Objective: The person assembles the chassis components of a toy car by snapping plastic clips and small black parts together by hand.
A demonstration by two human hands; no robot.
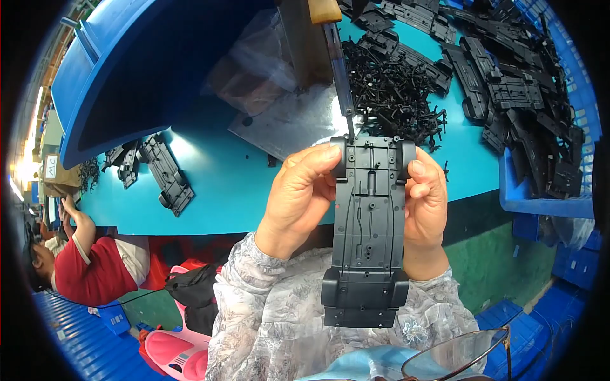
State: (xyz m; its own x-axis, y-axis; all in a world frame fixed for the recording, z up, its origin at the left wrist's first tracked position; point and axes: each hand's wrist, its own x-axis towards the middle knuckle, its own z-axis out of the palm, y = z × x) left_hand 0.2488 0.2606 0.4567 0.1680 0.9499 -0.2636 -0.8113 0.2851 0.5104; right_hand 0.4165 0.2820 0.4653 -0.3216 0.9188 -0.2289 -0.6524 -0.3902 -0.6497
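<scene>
A long black plastic toy car chassis [370, 238] is held over the front edge of the table, its near end hanging above my lap. At its far left corner my left hand [291, 198] grips the rounded wheel arch between thumb and fingers. On the opposite arch, my right hand [427, 202] is closed in the same way. The thin tip of an upright metal tool [344, 79] with a yellow-orange upper part comes down at the far left end of the chassis; I cannot tell whether they touch.
Small black branched parts [391, 92] are heaped beyond my hands. More chassis [518, 92] pile up at the right around a blue crate [549, 207]. A large blue bin [105, 95] looms at upper left, near several loose chassis [166, 174]. Another person [95, 257] sits at far left.
</scene>
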